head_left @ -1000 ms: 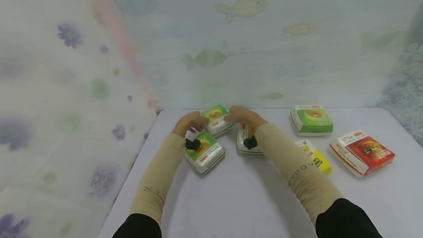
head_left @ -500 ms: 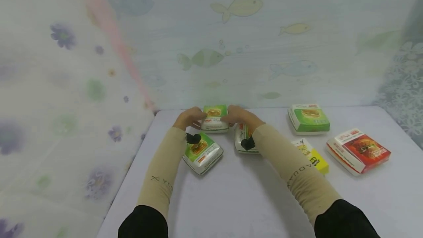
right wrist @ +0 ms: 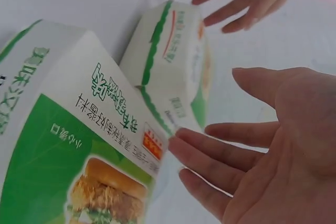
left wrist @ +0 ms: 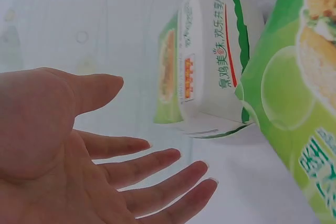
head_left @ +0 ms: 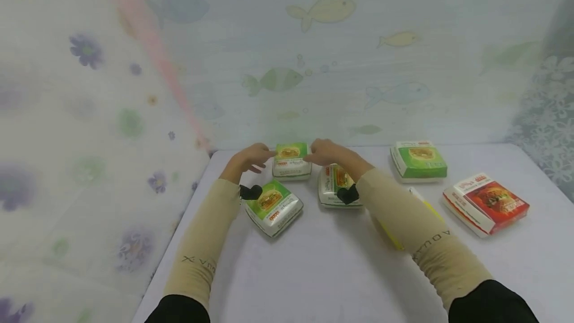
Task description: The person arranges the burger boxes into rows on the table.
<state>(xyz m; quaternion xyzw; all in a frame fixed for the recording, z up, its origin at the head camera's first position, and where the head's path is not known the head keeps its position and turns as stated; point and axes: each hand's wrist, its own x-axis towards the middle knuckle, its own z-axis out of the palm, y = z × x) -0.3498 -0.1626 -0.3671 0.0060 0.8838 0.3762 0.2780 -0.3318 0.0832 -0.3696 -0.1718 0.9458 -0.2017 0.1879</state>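
A green and white burger box [head_left: 291, 167] sits at the back of the white table, its front squared to me. My left hand [head_left: 250, 158] is at its left side with fingers straight; the left wrist view shows that hand [left wrist: 131, 166] apart from the box [left wrist: 220, 51]. At the box's right side is my right hand [head_left: 333, 154], also holding nothing; its fingers [right wrist: 220, 156] are spread in the right wrist view. A second burger box [head_left: 274, 208] lies turned at an angle under my left wrist. The third [head_left: 329, 188] is partly hidden by my right wrist.
Farther right stand another green burger box [head_left: 421, 161] and a red and white box [head_left: 489, 203]. A yellow pack [head_left: 394, 238] is mostly covered by my right sleeve. A fish-patterned cloth [head_left: 287, 108] hangs behind the table [head_left: 314, 273].
The back burger box has turned from slanted to square between my hands. Both hands have let go of it and drawn slightly apart, the left one moving left.
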